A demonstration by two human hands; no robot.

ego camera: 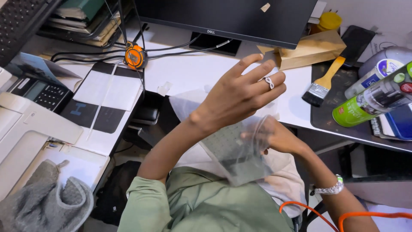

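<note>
Right hand (274, 136) blurred behind a clear plastic bag (238, 150), fingers closed on it, left hand (240, 92) raised, fingers spread (nothing held), green spray can (369, 101) cut off at right.

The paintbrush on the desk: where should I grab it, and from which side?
Take the paintbrush by its bare wooden handle, coming from above. It lies flat on the dark mat, handle angled up toward the phone, bristles toward the desk edge. The handle is long and exposed; spray cans crowd the right, so avoid that side.
</note>
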